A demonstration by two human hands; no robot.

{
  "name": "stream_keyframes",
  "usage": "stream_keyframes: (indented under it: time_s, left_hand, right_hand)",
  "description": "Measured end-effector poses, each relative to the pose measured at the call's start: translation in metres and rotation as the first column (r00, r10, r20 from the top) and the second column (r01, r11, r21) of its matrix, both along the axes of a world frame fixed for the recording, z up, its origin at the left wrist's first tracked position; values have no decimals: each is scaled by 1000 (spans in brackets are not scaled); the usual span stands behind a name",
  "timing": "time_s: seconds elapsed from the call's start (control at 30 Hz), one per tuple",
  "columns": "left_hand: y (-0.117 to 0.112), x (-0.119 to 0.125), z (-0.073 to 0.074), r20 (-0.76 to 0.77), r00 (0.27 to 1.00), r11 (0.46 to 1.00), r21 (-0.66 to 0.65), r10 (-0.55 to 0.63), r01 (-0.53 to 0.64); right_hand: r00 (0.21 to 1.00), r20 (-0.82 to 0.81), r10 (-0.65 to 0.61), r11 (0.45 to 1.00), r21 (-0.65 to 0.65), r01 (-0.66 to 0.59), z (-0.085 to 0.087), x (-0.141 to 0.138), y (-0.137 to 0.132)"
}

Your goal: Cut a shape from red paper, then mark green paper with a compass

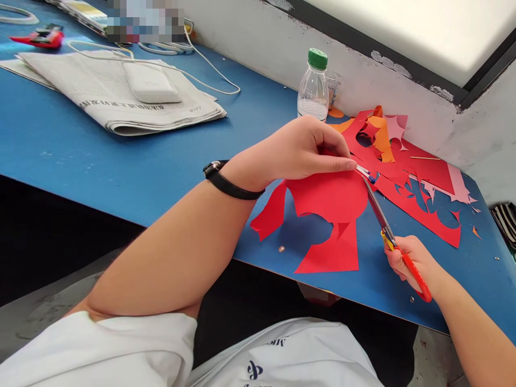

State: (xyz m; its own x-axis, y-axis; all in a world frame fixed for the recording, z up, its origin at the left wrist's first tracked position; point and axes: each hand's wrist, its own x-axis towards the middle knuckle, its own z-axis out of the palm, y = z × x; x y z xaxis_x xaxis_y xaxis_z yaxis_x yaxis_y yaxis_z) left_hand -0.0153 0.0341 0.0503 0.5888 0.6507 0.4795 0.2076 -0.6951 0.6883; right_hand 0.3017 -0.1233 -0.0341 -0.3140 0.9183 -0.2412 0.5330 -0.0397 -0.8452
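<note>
My left hand (306, 148), wearing a black watch band, is closed with thumb and forefinger pinching the end of a thin white stick (362, 170). Beneath that hand lies a cut sheet of red paper (334, 196) with curved pieces gone from it. My right hand (413, 263) is wrapped round a pair of scissors (381, 212) with red and yellow handles. Their blades point up and left, the tips close to the white stick; whether they touch it I cannot tell. A small dark blue thing (372, 178) shows beside the stick, too small to name.
Red, orange and pink paper scraps (427, 207) spread over the right of the blue table (193, 156). Behind them stands a green-capped bottle (313, 86) near the wall. To the left, a white power bank (151, 83) with a cable rests on folded newspaper (108, 107).
</note>
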Motion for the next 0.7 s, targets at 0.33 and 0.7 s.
stream_keyframes:
  time_s: [0.33,0.7]
  left_hand:
    - [1,-1,-1,-1,1000,1000,27,1,-1]
    - [-11,23,-20,362,904,916,236,228,-325]
  right_hand:
    - [999,15,-31,999,-19,31,2,-2,0]
    - [962,-105,-253,963,-124,240,-1,-11,0]
